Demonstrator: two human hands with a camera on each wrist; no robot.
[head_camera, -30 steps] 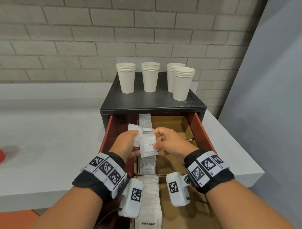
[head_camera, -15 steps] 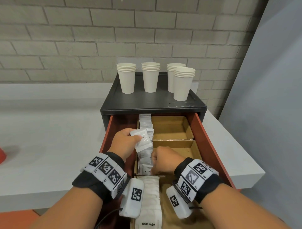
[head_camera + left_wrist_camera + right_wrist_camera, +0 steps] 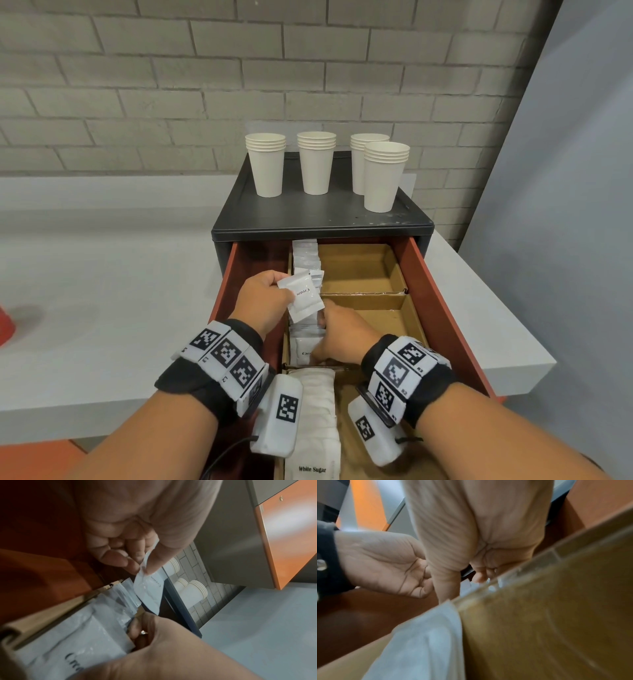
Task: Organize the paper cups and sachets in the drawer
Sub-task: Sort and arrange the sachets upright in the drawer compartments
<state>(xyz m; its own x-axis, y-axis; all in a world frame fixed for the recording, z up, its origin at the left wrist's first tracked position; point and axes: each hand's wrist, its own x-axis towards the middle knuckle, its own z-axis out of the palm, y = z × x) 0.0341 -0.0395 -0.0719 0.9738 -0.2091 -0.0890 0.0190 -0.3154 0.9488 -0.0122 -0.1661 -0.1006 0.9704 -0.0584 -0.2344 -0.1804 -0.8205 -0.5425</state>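
Two hands over the open red drawer (image 3: 442,308), and each one is busy. Left hand (image 3: 263,301) hovers above the left side of the drawer, thumb and fingertips pinching a small white creamer sachet (image 3: 303,296) by its upper corner; the packet hangs tilted below the grip, its free end pointing toward the right hand. From the left wrist camera, that sachet (image 3: 149,589) dangles from the thumb pad, clear of the row beneath.

Right hand (image 3: 342,335) is down in the narrow cardboard compartment, knuckles up, wrist bent, fingers curled into the row of white creamer sachets (image 3: 306,342) standing on edge there. Whether it grips one or only presses them aside, I cannot tell; the fingertips are buried among the packets.

Nearer in the same lane lies a stack of white sugar sachets (image 3: 317,428). Brown cardboard compartments (image 3: 359,270) sit to the right. Four stacks of white paper cups (image 3: 318,164) stand upright on the black cabinet top (image 3: 308,216), far from both hands.
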